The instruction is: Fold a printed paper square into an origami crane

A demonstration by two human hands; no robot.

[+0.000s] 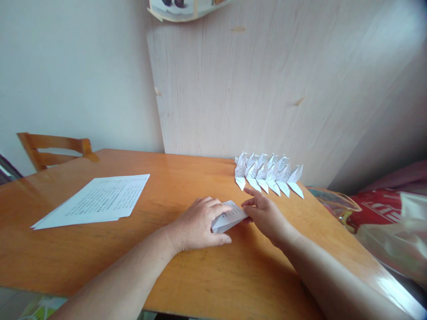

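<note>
A small folded piece of printed paper (230, 218) lies between my hands at the middle of the wooden table. Resting over its left end is my left hand (202, 222), index finger on top and thumb along the near side, holding it down. My right hand (265, 213) pinches the paper's right corner between thumb and fingers, the index finger raised. Part of the paper is hidden under the left fingers. Just beyond the right hand, several folded paper cranes (263, 173) stand in two rows.
A stack of printed sheets (100, 200) lies on the left of the table (187, 173). A wooden chair (60, 143) stands beyond the far left edge. Red and clear plastic bags (383, 213) sit past the right edge. A wall panel (216, 98) rises behind the table.
</note>
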